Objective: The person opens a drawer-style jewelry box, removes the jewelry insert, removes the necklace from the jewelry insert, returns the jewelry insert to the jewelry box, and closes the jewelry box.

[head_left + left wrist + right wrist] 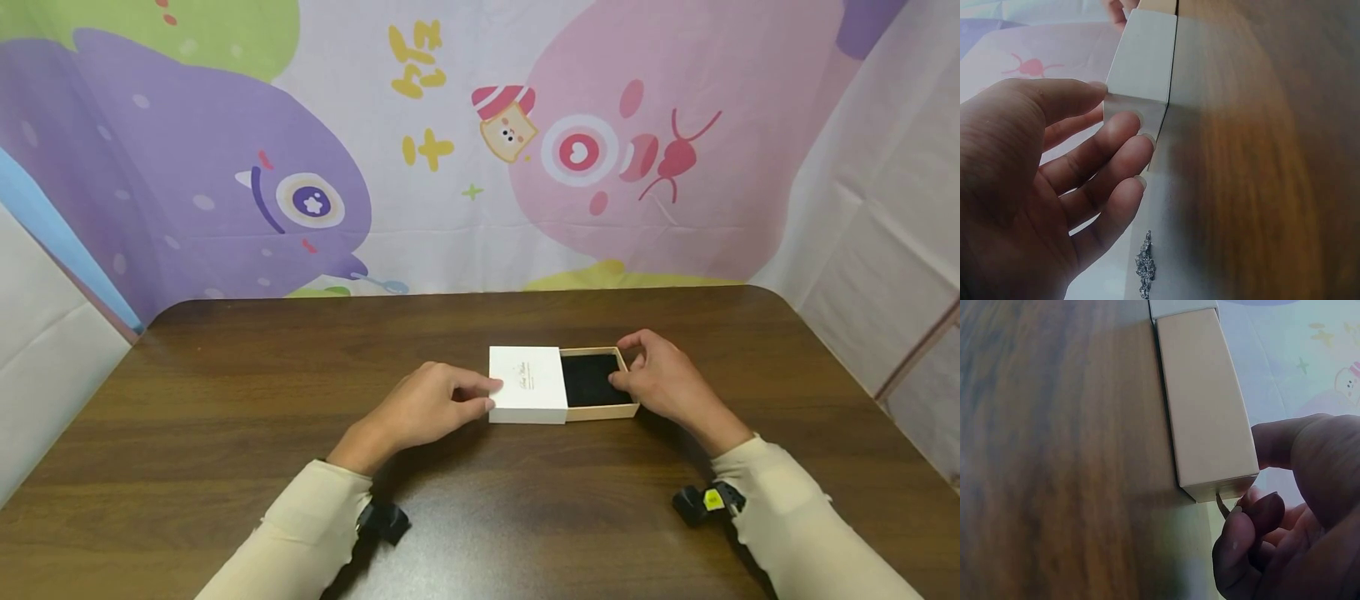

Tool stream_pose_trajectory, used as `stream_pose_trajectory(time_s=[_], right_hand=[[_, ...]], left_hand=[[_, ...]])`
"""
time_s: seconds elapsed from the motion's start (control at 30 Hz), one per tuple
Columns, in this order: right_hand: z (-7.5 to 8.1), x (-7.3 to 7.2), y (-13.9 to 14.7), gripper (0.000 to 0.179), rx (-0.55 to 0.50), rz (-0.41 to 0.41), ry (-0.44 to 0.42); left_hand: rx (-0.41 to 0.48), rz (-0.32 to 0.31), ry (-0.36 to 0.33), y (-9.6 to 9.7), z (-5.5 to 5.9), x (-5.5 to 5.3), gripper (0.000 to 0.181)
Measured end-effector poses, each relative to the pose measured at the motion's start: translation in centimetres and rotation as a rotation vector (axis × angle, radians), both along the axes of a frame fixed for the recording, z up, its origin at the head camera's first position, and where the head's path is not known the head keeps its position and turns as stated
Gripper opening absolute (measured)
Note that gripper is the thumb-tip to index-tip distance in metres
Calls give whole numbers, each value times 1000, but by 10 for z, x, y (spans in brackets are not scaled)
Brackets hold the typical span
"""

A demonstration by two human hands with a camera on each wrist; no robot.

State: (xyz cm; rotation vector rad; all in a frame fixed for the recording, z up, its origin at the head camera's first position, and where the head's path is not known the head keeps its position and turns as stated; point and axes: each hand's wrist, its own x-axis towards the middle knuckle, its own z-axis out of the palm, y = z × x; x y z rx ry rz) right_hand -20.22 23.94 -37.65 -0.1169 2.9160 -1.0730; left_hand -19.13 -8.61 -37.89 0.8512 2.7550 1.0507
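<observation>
A white slide-out gift box lies on the table, its printed sleeve (525, 383) on the left and its tan drawer (602, 412) partly out on the right. Black padding (592, 379) shows inside the drawer. At the sleeve's left end, my left hand (431, 408) holds it, with the thumb at an edge and bent fingertips against the end face. The right hand (671, 383) grips the drawer's outer end, its thumb over the rim. A small brown strip (1221, 504) sticks out of that end by the fingers in the right wrist view.
The dark brown wooden table (225, 417) extends around the box on every side. A printed cartoon curtain (450, 233) hangs behind its far edge, with pale cloth (885, 192) to the right. Dark wrist devices (384, 522) are strapped over both sleeves.
</observation>
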Motion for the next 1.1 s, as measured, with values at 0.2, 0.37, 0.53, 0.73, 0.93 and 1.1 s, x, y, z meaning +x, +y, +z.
stream_pose_trajectory(time_s=[0.2, 0.37, 0.53, 0.73, 0.93, 1.1], right_hand=[[0, 0, 0, 52, 6, 1, 1], [1, 0, 0, 52, 11, 0, 5], [0, 0, 1, 52, 17, -3, 5], [-1, 0, 0, 49, 4, -9, 2], [-1, 2, 0, 42, -22, -17, 0], [0, 2, 0, 33, -21, -56, 65]], left_hand=[[0, -1, -4, 0, -1, 0, 25], [2, -2, -1, 0, -2, -1, 25], [4, -5, 0, 0, -2, -1, 25], [10, -7, -2, -1, -2, -1, 26], [4, -10, -5, 0, -2, -1, 26], [11, -5, -15, -1, -1, -1, 26]])
